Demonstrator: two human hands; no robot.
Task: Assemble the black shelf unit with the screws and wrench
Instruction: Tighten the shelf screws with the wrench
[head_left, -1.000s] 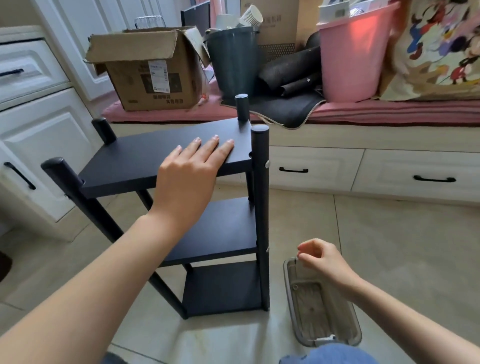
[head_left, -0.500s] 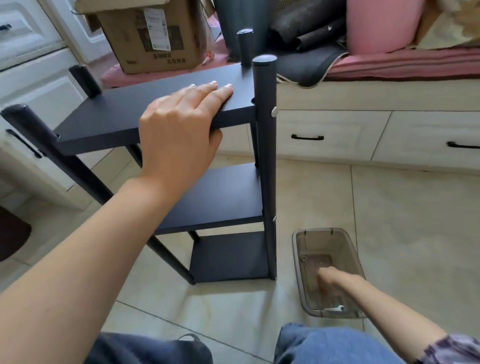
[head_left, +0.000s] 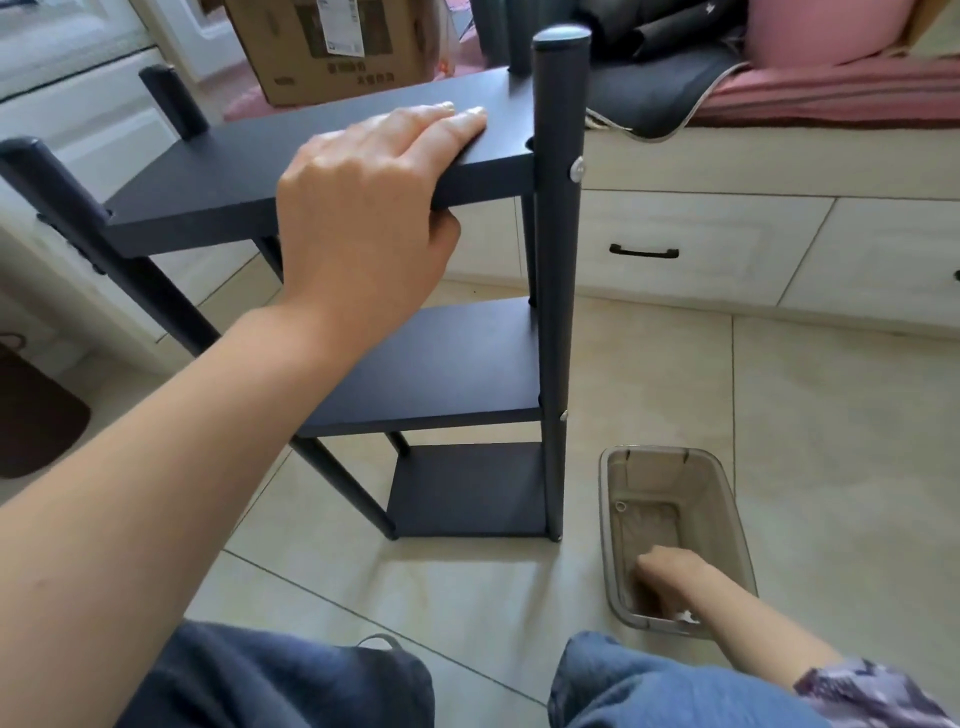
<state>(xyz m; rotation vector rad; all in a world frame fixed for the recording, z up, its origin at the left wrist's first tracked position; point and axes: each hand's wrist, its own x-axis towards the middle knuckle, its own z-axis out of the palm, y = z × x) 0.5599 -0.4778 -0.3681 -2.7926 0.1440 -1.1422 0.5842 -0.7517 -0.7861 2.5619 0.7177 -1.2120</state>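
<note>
Below, beige tile floor (head_left: 779, 415); white drawers (head_left: 675, 249) behind.

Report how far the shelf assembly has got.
Done: the black shelf unit stands upright, three boards between posts, with screw heads showing on the near post. In hand: the left hand grips the top board; the right hand reaches into the clear plastic bin. Left: cannot tell which screws remain; no wrench visible.

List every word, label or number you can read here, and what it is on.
Cardboard box, white sticker: small print and a barcode, too blurred to read.
Cardboard box, dark printed characters below the sticker: too blurred to read.
Nothing else carries text.
</note>
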